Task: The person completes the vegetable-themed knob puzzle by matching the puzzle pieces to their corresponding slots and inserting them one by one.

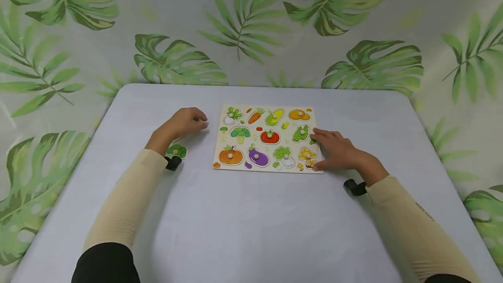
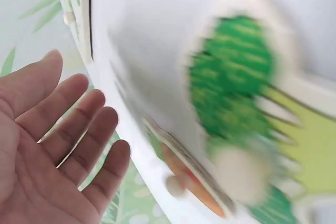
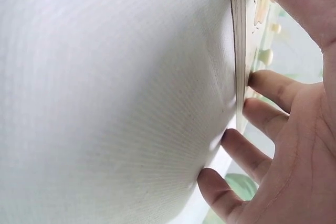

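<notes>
A wooden knob puzzle board (image 1: 251, 144) printed with vegetables lies on the white table. My right hand (image 1: 338, 148) rests at its right edge, fingers spread; in the right wrist view some fingertips (image 3: 261, 83) touch the board's side and others touch the cloth. My left hand (image 1: 182, 123) is over the table left of the board, its fingers (image 2: 105, 124) loosely bent and holding nothing. Under the left wrist lies a broccoli puzzle piece (image 1: 177, 150), large and blurred in the left wrist view. Beside it there is an orange-and-green piece (image 2: 191, 179) with a knob, hidden in the head view.
The white tablecloth (image 1: 251, 222) reaches around the board to the table's rounded far corners. Behind the table hangs a leaf-patterned cloth (image 1: 255, 69). Black wrist mounts (image 1: 355, 187) sit at both cuffs, close to the table surface.
</notes>
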Available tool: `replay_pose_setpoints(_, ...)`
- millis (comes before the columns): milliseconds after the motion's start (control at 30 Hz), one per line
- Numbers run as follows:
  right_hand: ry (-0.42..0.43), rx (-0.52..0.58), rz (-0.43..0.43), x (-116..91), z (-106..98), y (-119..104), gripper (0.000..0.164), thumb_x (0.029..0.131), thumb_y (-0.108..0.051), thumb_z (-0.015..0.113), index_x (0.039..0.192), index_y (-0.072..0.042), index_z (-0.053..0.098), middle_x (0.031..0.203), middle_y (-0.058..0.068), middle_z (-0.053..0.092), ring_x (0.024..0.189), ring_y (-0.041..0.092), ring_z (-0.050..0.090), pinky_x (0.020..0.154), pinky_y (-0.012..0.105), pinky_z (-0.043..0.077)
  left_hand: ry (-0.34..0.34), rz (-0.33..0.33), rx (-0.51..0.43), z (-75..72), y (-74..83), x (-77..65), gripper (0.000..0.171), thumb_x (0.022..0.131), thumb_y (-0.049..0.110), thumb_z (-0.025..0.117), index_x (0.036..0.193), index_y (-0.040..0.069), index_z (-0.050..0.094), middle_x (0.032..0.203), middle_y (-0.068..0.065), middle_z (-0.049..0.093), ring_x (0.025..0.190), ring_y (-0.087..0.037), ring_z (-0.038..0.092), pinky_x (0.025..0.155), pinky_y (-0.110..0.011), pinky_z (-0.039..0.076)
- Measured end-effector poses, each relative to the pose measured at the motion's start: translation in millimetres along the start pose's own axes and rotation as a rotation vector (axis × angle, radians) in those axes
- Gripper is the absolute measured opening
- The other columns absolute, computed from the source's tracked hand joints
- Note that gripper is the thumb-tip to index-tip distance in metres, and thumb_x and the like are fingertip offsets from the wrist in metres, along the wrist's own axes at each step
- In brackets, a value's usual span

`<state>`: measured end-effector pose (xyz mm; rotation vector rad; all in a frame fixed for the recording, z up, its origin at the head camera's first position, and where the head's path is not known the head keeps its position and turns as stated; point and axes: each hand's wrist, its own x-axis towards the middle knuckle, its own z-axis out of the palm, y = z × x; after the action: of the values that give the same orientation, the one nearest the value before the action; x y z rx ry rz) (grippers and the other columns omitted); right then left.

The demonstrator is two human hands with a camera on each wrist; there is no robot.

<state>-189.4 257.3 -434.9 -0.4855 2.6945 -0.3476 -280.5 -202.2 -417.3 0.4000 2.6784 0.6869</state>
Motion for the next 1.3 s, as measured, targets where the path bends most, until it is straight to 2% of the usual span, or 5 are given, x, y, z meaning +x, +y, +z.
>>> replay_pose_setpoints(167,-0.01,0.017,0.0,1,0,0,0.097,0.079,-0.047,0.08,0.155,-0.01,0.032,0.166,0.016,0.018,0.146,0.048,0.02,0.107,0.077,0.026,0.05,0.054,0.126,-1.8,-13.1,-19.5,0.032,0.098,0.019,0.058,0.122,0.001,0.068,0.133,-0.019,0.063,0.128,-0.039,0.054,0.11,-0.054,0.043)
replay_pose_setpoints(267,-0.007,0.009,0.001,1,-1,0,0.098,0.079,-0.046,0.081,0.155,-0.01,0.032,0.166,0.017,0.018,0.146,0.048,0.02,0.106,0.077,0.027,0.067,0.047,0.177,-5.3,-23.3,-28.7,0.03,0.097,0.017,0.056,0.12,0.002,0.07,0.131,-0.02,0.064,0.129,-0.04,0.054,0.11,-0.055,0.043)
replay_pose_setpoints(533,0.006,-0.003,-0.001,0,-2,0,0.097,0.079,-0.045,0.081,0.155,-0.01,0.032,0.166,0.016,0.018,0.145,0.047,0.021,0.105,0.074,0.03,0.05,0.038,0.055,-7.8,-48.8,-44.1,0.029,0.093,0.007,0.056,0.118,0.003,0.07,0.127,-0.019,0.061,0.105,-0.033,0.058,0.089,-0.049,0.049)
replay_pose_setpoints(733,0.007,0.004,-0.007,0,-1,1,0.096,0.079,-0.044,0.081,0.154,-0.009,0.033,0.166,0.017,0.019,0.145,0.048,0.021,0.105,0.074,0.03,0.055,0.053,0.0,-8.1,-58.3,-44.1,0.022,0.093,0.008,0.063,0.112,0.002,0.072,0.123,-0.019,0.062,0.106,-0.033,0.058,0.09,-0.047,0.048)
replay_pose_setpoints(1300,0.01,-0.012,-0.013,1,1,2,0.096,0.079,-0.045,0.08,0.154,-0.009,0.033,0.165,0.017,0.019,0.145,0.049,0.022,0.105,0.075,0.031,0.098,0.016,0.0,-5.4,-67.3,-46.3,0.025,0.094,0.009,0.064,0.117,0.002,0.071,0.114,-0.018,0.064,0.093,-0.028,0.056,0.08,-0.036,0.047)
